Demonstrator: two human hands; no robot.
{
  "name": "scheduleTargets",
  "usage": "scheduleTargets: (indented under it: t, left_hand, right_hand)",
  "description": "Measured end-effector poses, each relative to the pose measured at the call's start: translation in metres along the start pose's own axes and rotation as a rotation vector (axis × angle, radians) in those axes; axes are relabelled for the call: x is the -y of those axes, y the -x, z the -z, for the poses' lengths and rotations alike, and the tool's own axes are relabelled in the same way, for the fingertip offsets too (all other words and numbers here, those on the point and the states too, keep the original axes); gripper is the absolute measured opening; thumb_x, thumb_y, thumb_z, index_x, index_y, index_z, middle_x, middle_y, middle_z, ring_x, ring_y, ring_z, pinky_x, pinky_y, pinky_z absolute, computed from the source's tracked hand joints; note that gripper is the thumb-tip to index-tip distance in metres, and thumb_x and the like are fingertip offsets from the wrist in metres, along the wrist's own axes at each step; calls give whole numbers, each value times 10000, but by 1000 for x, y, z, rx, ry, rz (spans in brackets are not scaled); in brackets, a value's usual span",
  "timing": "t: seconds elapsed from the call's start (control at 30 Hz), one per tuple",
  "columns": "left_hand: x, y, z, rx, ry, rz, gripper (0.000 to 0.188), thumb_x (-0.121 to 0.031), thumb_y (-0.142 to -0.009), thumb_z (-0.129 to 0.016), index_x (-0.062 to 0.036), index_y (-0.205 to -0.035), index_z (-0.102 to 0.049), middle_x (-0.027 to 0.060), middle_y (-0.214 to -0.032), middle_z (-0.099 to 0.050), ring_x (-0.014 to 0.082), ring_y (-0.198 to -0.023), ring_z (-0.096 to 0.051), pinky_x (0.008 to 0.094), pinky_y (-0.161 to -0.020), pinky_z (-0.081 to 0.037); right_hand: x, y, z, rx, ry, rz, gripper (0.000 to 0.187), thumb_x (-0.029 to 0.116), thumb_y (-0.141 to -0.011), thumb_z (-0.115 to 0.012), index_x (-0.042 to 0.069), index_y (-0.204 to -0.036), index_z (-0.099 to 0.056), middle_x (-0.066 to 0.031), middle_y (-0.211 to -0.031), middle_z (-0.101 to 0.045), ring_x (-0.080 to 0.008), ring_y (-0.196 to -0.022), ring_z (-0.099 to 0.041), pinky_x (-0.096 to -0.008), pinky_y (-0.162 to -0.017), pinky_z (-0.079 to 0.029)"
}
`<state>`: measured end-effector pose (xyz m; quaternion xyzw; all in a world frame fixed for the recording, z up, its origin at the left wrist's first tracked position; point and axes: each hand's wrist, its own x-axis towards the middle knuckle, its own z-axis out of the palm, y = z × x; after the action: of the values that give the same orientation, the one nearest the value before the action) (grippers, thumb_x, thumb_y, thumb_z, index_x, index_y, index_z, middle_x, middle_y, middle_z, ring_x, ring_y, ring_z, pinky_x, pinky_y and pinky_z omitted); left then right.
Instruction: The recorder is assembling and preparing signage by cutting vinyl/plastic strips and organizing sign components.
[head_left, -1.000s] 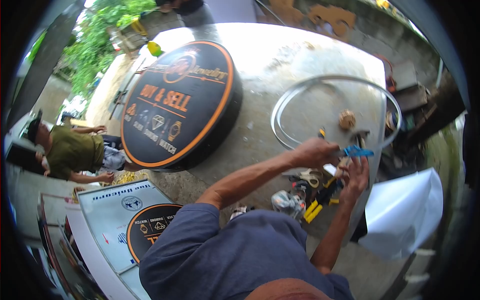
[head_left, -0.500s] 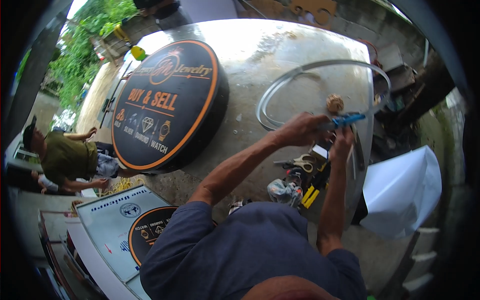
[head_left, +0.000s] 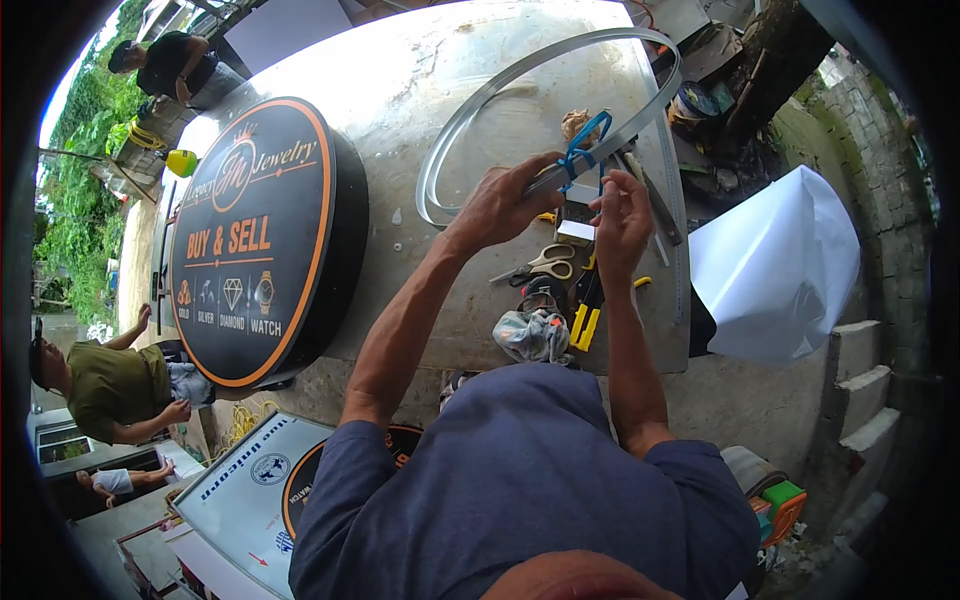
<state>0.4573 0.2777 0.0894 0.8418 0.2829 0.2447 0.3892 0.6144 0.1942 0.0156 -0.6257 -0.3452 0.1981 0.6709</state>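
Observation:
A coiled flat silvery strip [head_left: 632,126] forms a large loop above the worktable. My left hand [head_left: 505,205] is closed around its near side, where the layers come together. Around the strip, just past my left fingers, goes a blue tie [head_left: 573,158] with a loop sticking up. My right hand [head_left: 622,215] is just right of the tie, fingers bent and pinched at a strand hanging from it. Below my hands lie scissors [head_left: 553,262] with pale handles, a yellow-and-black tool [head_left: 586,325] and a clear plastic bag [head_left: 532,338].
A large round black sign [head_left: 240,240] with an orange rim stands at the left of the metal table [head_left: 420,290]. A brownish ball [head_left: 576,124] sits beyond my hands. White sheeting [head_left: 780,265] hangs off the right side. One person [head_left: 115,390] stands at left, another [head_left: 175,70] farther back.
The blue tie, bunched between both hands before, now shows wrapped around the strip with a loop standing up. My right hand has drawn a little away from it. The whole view has shifted.

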Motion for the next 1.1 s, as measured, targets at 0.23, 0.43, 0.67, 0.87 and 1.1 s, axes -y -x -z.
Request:
scheduleTargets:
  t: [0.23,0.43,0.67,0.87,1.1]
  left_hand:
    - [9,1,-21,28,12,-64,509,-165,-843,-673,-81,-1318,-509,162,-838,-694,321,-748,-688,393,-673,-502]
    - [11,8,-25,54,-58,-75,467,-207,-855,-647,-81,-1290,-537,153,-798,-690,331,-686,-662,424,-651,-474]
    - [14,11,-23,-16,18,-55,379,-209,-839,-654,-72,-1186,-589,139,-785,-695,322,-679,-664,429,-616,-481]
    - [11,0,-16,-99,40,-118,407,-238,-817,-669,-80,-1187,-606,173,-724,-670,340,-637,-648,438,-607,-478]
    - [18,12,-14,28,-50,-41,380,-210,-840,-677,-55,-1181,-610,155,-786,-689,304,-700,-675,413,-670,-493]
  right_hand:
    - [44,-9,0,14,326,463,124,93,-905,-624,26,-1009,-637,-82,-977,-570,-152,-703,-599,-251,-541,-476]
    - [33,-13,4,-50,466,552,88,85,-934,-575,9,-976,-580,-81,-885,-568,-173,-679,-586,-282,-559,-473]
    - [39,-16,31,309,-253,-83,133,110,-948,-575,45,-1059,-542,-21,-737,-531,-71,-595,-489,-187,-507,-381]
    - [6,-18,54,471,-1142,-266,501,174,-925,-614,34,-1358,-403,-9,-751,-461,-86,-613,-443,-227,-520,-336]
    - [38,-11,79,592,-509,-185,158,160,-931,-603,6,-964,-607,-39,-820,-505,-81,-597,-426,-225,-504,-345]
